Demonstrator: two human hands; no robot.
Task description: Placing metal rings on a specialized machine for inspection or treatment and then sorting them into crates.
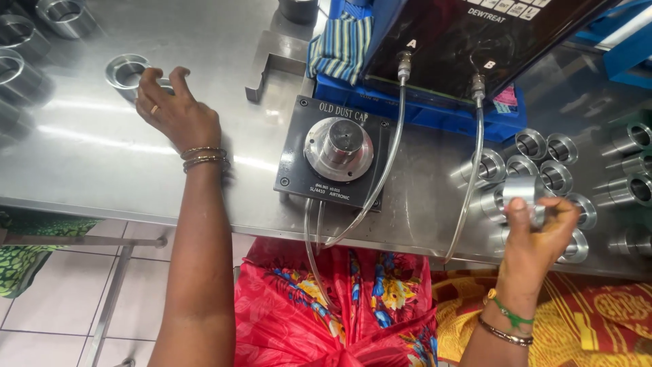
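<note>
My right hand [536, 234] is closed around a shiny metal cap [521, 190], lifted just above a cluster of several like caps [547, 160] on the steel table's right side. My left hand [173, 112] reaches to the far left, its fingertips on or just over a metal ring [125, 70] lying flat on the table; I cannot tell if it grips it. Between the hands sits a black gauge plate [299, 160] with a round steel plug [339, 144] standing up at its centre.
Clear hoses [392, 146] run from a dark display unit [475, 41] to the plate. A striped cloth [343, 44] lies behind it, a steel bracket [278, 58] beside it. More caps stand at far left [20, 61] and far right [628, 163]. The table edge [102, 209] runs near me.
</note>
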